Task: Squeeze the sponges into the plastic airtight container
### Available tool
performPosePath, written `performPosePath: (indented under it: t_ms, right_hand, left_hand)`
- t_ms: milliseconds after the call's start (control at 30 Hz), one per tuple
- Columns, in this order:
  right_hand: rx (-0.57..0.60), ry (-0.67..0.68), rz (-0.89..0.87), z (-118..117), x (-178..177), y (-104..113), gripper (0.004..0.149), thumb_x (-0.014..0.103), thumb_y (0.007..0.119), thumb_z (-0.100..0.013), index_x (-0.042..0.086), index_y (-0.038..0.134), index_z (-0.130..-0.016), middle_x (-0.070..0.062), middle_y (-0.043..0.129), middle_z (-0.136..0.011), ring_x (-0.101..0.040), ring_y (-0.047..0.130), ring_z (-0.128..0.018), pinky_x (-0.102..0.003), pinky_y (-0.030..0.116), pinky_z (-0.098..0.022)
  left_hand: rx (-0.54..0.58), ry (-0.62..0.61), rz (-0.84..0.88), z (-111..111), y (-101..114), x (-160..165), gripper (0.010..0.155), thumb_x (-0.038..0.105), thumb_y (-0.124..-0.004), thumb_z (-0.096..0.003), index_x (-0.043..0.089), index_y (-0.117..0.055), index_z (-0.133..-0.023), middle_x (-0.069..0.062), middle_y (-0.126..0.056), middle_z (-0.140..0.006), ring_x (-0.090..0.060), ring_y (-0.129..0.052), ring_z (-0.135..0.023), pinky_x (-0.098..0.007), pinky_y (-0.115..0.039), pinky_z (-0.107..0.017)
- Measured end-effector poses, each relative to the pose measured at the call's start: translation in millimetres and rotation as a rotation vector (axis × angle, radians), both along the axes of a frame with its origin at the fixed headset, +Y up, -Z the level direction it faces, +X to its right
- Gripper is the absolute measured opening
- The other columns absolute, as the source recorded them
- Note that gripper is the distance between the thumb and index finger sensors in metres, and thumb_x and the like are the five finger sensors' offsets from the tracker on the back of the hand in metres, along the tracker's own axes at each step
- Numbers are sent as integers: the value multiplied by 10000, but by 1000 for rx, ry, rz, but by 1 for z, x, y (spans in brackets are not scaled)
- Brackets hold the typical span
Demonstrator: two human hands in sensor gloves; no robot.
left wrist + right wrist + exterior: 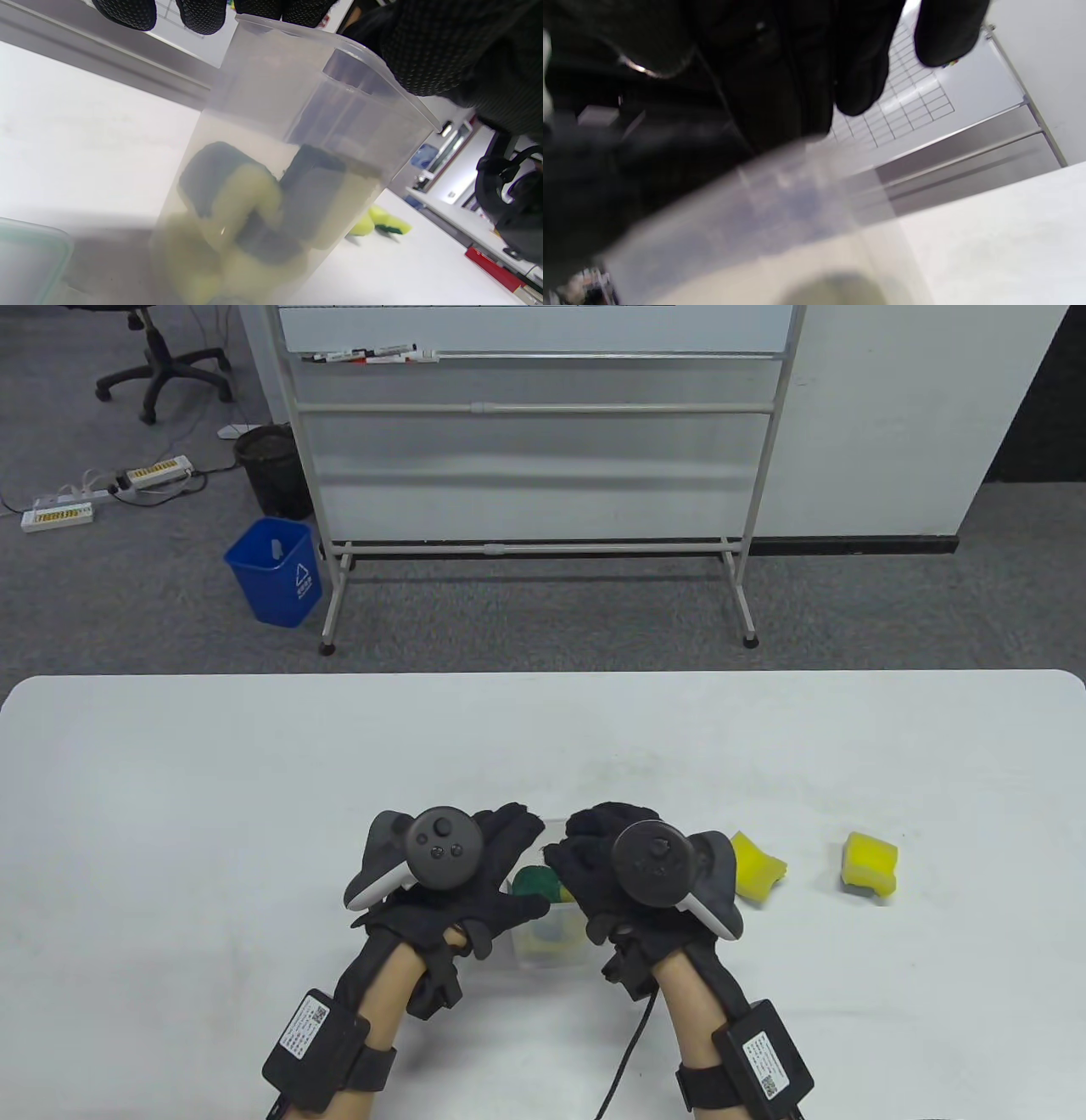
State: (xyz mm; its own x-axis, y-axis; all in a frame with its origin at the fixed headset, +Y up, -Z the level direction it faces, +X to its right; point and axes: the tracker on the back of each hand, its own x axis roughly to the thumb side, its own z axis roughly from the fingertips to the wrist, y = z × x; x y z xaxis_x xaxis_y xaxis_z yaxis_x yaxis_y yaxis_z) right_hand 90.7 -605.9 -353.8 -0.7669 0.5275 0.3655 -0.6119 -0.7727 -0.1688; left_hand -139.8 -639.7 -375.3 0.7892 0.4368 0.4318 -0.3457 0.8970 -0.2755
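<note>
1. Clear plastic container stands upright on the white table, near its front edge, between the two hands. The left wrist view shows several yellow-and-green sponges already packed in its lower half; upper half holds none.
2. Left hand lies against the container's left side, fingers draped over the far rim. It looks like a steadying hold; how tightly it grips I cannot tell.
3. Right hand is over the mouth, fingers curled down. A green-faced sponge shows just beside its fingertips at the opening. Whether the fingers pinch it or only press on it, I cannot tell; the right wrist view is blurred.
4. Step in hand, as judged: pushing this sponge down into the container. To do it well: compress the sponge narrow first, drive it straight down the axis, and keep the left hand braced low enough that the tall, light container does not tip or skid. Press into the gaps between the sponges below so room is left above.
5. Two more yellow sponges wait on the table to the right: one near the right hand, another further out. Both within easy reach.
6. A green-rimmed lid seems to lie just beside the container in the left wrist view; partly cut off.
7. Obstruction: the left fingers over the rim narrow the opening.
8. Beyond the table: whiteboard stand, blue bin.
</note>
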Motion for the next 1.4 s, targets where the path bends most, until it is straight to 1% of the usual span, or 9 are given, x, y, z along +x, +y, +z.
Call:
performPosePath:
  t_ms: [133, 267, 433, 633, 767, 900, 1133, 1300, 1400]
  right_hand:
    - [78, -123, -180, 7, 44, 19, 633, 603, 710, -457, 181, 957, -860, -89, 891, -976, -378, 819, -928, -640, 585, -710]
    - [31, -413, -16, -1, 90, 5, 664, 631, 697, -462, 246, 838, -983, -87, 843, -1029, -379, 790, -959, -643, 574, -715]
    - [-392, -496, 40, -30, 128, -68, 637, 624, 687, -482, 317, 773, -1034, -107, 612, -1167, -406, 588, -1075, -661, 475, -742]
    - [-581, -483, 148, -47, 118, -125, 626, 642, 650, -464, 417, 759, -1038, -159, 503, -1198, -439, 468, -1112, -679, 407, -745]
    - [-653, -494, 298, -53, 107, -148, 633, 640, 662, -454, 393, 787, -1024, -182, 395, -1195, -458, 384, -1115, -667, 415, -747]
    - [-619, -522, 308, -53, 105, -145, 712, 645, 675, -451, 280, 704, -1062, -171, 428, -1193, -422, 437, -1115, -649, 431, -750]
    - [-431, -520, 11, -45, 111, -110, 745, 629, 696, -446, 209, 678, -1060, -191, 583, -1144, -440, 609, -1051, -633, 528, -727]
    - [-264, -296, -429, -35, 104, -72, 760, 632, 678, -457, 222, 616, -1094, -205, 614, -1123, -447, 638, -1024, -636, 543, -713]
    - [-197, -128, -566, -27, 90, -42, 754, 642, 664, -461, 226, 641, -1090, -193, 658, -1109, -439, 681, -1006, -632, 562, -708]
  left_hand:
    - [-5, -2, 5, 0, 0, 0, 860, 622, -788, -460, 282, -376, -1134, -46, -345, -1251, -387, -401, -1140, -651, -478, -780]
    - [12, -7, 11, 0, 0, 0, 842, 623, -776, -463, 292, -389, -1134, -52, -351, -1251, -395, -386, -1140, -663, -481, -775]
    - [54, 26, 142, 1, 9, -11, 821, 634, -745, -470, 295, -399, -1133, -54, -340, -1252, -402, -375, -1139, -664, -486, -772]
    - [114, 119, 321, 2, 23, -38, 793, 622, -729, -483, 290, -417, -1132, -78, -384, -1245, -401, -409, -1135, -658, -499, -769]
    - [127, 172, 380, 1, 27, -55, 774, 618, -717, -493, 293, -429, -1133, -86, -398, -1243, -406, -422, -1131, -656, -504, -767]
    - [124, 189, 415, 1, 29, -63, 770, 616, -713, -496, 288, -431, -1133, -89, -408, -1241, -408, -431, -1129, -653, -507, -767]
    - [128, 172, 435, 1, 28, -61, 766, 611, -717, -497, 286, -436, -1132, -89, -417, -1239, -404, -435, -1130, -651, -506, -768]
    - [134, 94, 440, 3, 30, -51, 766, 605, -732, -492, 297, -440, -1130, -76, -412, -1243, -398, -417, -1137, -657, -490, -773]
    - [121, 16, 481, 6, 31, -43, 753, 585, -739, -497, 305, -439, -1128, -69, -397, -1247, -394, -394, -1143, -662, -474, -776]
